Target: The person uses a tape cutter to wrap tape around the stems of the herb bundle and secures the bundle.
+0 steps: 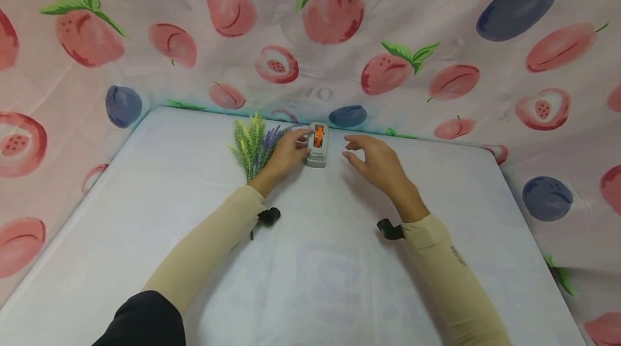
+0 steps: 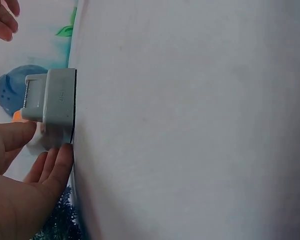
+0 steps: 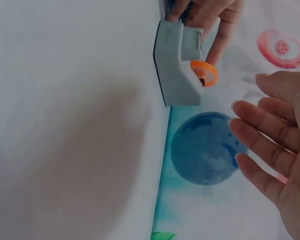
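A grey tape dispenser [image 1: 317, 158] with an orange wheel [image 1: 318, 136] stands upright near the table's back edge. My left hand [image 1: 285, 156] holds it from the left; in the left wrist view, its thumb is at the upper part and the fingers [image 2: 64, 162] are low by the base. To the right of the dispenser, my right hand [image 1: 380, 165] hovers apart from it, fingers relaxed and nothing between them. The right wrist view shows those fingers [image 3: 267, 122] spread in the air, with the dispenser [image 3: 175, 75] beyond.
An artificial bunch of yellow-green sprigs [image 1: 248, 144] and purple flowers [image 1: 269, 144] lies left of the dispenser, partly under my left forearm. A white cloth covers the table [image 1: 315, 260]. Behind it hangs a fruit-print curtain [image 1: 291, 22], which also encloses the sides.
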The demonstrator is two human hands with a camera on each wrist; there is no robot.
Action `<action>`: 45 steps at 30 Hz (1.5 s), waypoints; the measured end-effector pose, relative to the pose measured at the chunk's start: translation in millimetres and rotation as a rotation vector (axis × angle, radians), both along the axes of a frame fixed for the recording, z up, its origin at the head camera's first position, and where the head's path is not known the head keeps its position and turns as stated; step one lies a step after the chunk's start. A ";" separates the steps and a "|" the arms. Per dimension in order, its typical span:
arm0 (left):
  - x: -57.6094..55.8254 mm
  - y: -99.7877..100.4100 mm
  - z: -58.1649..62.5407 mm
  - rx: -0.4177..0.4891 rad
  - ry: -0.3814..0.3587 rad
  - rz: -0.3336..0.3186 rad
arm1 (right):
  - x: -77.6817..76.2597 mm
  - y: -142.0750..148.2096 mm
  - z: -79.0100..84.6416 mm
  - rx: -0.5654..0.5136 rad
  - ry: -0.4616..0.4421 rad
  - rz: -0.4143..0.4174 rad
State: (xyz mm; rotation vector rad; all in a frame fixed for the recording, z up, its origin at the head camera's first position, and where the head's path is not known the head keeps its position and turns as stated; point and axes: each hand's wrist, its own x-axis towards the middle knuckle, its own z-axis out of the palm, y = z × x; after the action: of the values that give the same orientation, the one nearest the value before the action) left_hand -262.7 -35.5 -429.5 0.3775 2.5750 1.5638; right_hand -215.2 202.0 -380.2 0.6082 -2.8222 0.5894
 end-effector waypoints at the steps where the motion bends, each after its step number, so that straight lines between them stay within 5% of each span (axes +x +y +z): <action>1: -0.9 0.5 0.0 -0.002 0.001 0.006 | -1.2 -1.1 -0.1 0.000 -0.002 0.003; 15: -9.7 3.9 -0.6 0.005 -0.004 0.039 | -16.8 -16.8 -2.0 -0.034 -0.053 0.010; 23: -12.6 4.2 -1.4 0.122 -0.134 0.079 | -29.3 -19.9 -8.9 -0.078 -0.097 0.034; 32: -15.9 4.7 -4.3 0.156 -0.173 0.078 | -46.2 -28.1 -20.3 -0.081 -0.023 0.161; 45: -14.7 7.5 -4.3 0.219 -0.197 0.074 | -60.5 -36.9 -33.7 -0.040 -0.022 0.134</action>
State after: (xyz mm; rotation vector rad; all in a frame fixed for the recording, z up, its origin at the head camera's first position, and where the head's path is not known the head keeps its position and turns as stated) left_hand -277.4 -28.0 -433.8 0.1388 2.3038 1.8143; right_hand -275.7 165.0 -414.0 0.7925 -2.7986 0.6777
